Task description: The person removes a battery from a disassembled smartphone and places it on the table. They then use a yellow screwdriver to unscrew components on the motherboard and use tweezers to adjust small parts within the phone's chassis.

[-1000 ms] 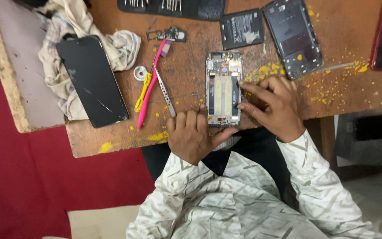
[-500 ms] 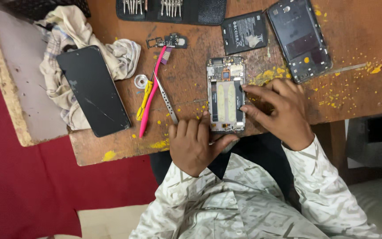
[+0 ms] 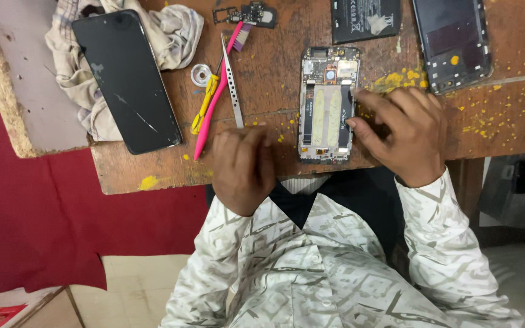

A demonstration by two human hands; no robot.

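Left hand shifted off opened grey phone chassis, now loosely curled, empty; right hand fingertips stay pinching chassis edge.

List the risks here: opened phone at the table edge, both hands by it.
1. The opened phone lies with its near end at the table edge; a nudge from the right hand could tip it off.
2. Yellow crumbs lie beside the exposed board and could get inside.
3. The left hand sits close to the tweezers; a slip could knock them.
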